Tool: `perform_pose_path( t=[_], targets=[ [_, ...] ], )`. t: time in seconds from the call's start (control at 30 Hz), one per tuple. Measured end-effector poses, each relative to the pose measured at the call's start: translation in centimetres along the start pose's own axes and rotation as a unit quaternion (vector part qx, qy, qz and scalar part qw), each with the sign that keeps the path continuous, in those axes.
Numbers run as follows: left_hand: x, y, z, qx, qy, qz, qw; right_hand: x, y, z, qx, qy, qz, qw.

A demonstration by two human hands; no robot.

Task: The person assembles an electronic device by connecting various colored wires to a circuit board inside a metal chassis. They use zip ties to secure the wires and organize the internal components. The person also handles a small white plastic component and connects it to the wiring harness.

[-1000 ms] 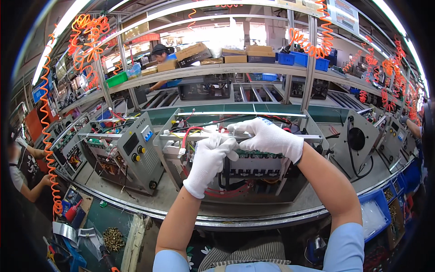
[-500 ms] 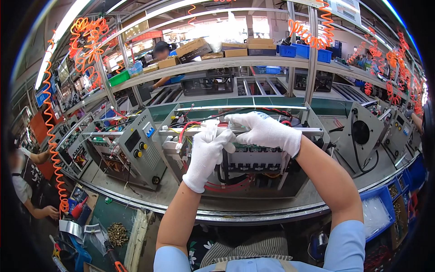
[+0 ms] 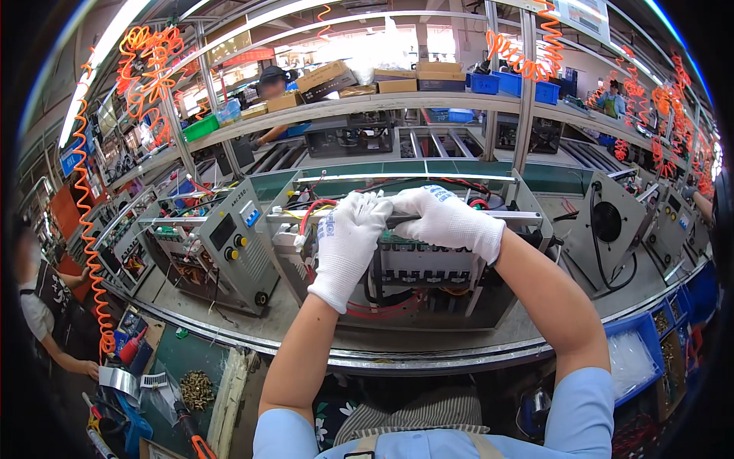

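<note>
— White cotton gloves on both hands, then?

— Yes. The left hand (image 3: 348, 245) and the right hand (image 3: 447, 222) are both gloved and meet over the top of an open metal chassis (image 3: 428, 287) that stands on the conveyor bench (image 3: 428, 353) straight ahead of the person.

— Are the hands spread or closed?

— Closed. The fingertips of both come together at one spot on the chassis's top rail (image 3: 527, 217), pinching something small between them — what it is I cannot tell, the gloves cover it. The right hand curls over from the right, the left comes up from below with its fingers bunched.

— And what sits near them?

— Red wires (image 3: 313, 214) arch up just left of the left hand, out of the chassis top. Below the hands, inside the frame, there is a dark block of components (image 3: 424, 268) and more red cable looping at the bottom.

— Anything beside that unit?

— To its left stands a closed grey machine case (image 3: 241, 252) with a blue display and yellow knobs on its front. To the right, well apart, a grey panel with a round fan (image 3: 608, 223). Orange coiled hoses (image 3: 92, 229) hang at the left edge, and cardboard boxes (image 3: 397, 78) sit on the shelf above. Another person (image 3: 42, 306) stands at far left.
</note>
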State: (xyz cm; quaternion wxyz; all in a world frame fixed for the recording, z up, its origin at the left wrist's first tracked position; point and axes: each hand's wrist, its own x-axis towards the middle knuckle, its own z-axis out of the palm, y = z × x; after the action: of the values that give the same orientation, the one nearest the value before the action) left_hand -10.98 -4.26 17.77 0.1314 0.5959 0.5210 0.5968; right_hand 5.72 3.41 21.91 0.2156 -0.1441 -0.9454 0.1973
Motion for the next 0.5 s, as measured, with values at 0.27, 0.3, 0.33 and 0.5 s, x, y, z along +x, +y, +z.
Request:
perform_pose_path(
  t=[0.27, 0.3, 0.33, 0.5],
  targets=[
    [-1.9, 3.2, -0.5, -0.216, 0.007, -0.058, 0.975, 0.1, 0.3, -0.2, -0.001, -0.022, 0.016, 1.000],
    [-2.6, 3.4, -0.8, -0.246, -0.005, -0.070, 0.967, -0.1, 0.3, -0.2, 0.008, -0.017, 0.012, 1.000],
    [-3.7, 2.2, -0.1, -0.239, 0.009, -0.044, 0.970, 0.1, 0.4, 0.1, 0.020, -0.013, 0.004, 1.000],
    [-5.0, 0.1, -0.9, -0.097, -0.087, 0.031, 0.991, 0.0, 0.8, 0.1, 0.060, 0.017, -0.039, 0.997]
  ],
)
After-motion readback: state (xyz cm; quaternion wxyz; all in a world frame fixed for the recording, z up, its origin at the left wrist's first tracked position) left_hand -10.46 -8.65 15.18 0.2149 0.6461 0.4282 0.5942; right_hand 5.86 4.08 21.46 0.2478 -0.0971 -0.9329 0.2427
